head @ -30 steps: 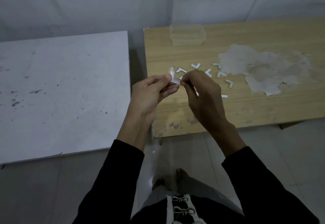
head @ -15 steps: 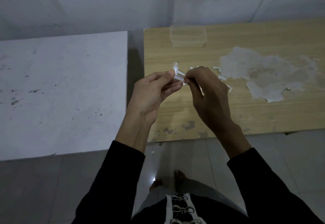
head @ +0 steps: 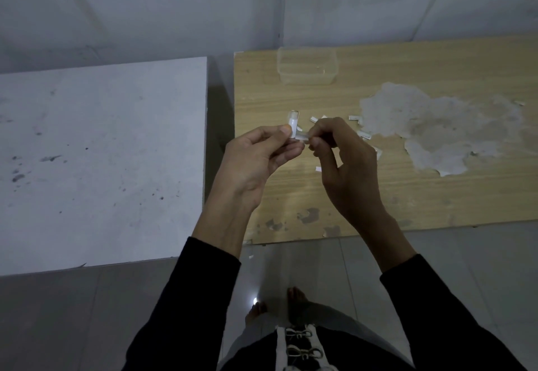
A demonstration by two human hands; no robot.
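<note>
A small white L-shaped plastic piece (head: 293,122) is held in the air above the wooden table (head: 407,195). My left hand (head: 256,161) pinches it between thumb and fingers, one arm of it sticking up. My right hand (head: 343,161) pinches the other arm (head: 301,137) of the piece from the right with its fingertips. Several more white L-shaped pieces (head: 354,117) lie scattered on the table behind my hands, partly hidden by them.
A clear plastic container (head: 307,65) stands at the table's back left. A large patch of peeled veneer (head: 436,131) marks the table's right part. A white speckled table (head: 102,152) stands to the left across a narrow gap. Tiled floor and bare feet lie below.
Both hands have stayed together on the piece, with the right fingertips shifting slightly along it. The camera view has drifted a little, so the table sits higher in the frame.
</note>
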